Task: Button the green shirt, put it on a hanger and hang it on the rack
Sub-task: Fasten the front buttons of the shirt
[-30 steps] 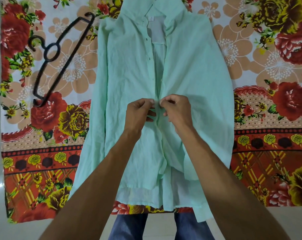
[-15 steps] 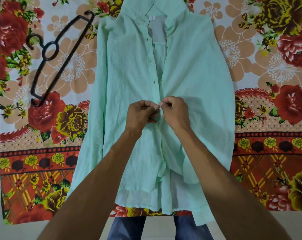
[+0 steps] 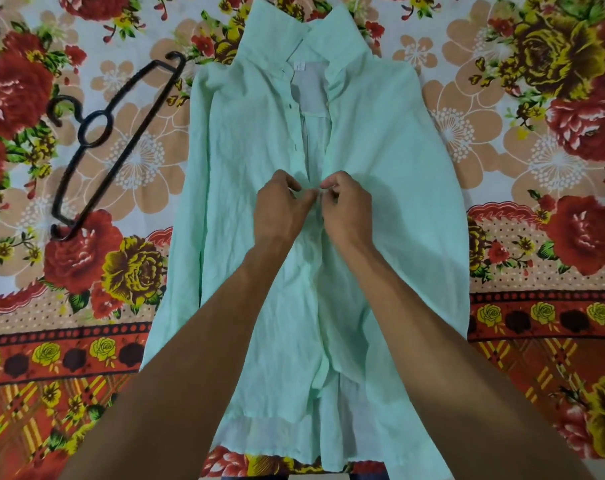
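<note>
A green shirt [image 3: 245,168] lies flat on a floral sheet [image 3: 536,168], collar at 12 o'clock. At its centre, the left hand [image 3: 280,213] and right hand [image 3: 349,209] pinch the front edges together. A black hanger [image 3: 129,136] lies at 10 o'clock.

My left hand [image 3: 280,211] and right hand [image 3: 346,209] have crept toward 12 o'clock along the open front of the green shirt [image 3: 398,161]. They now pinch its two edges together nearer the collar.
</note>
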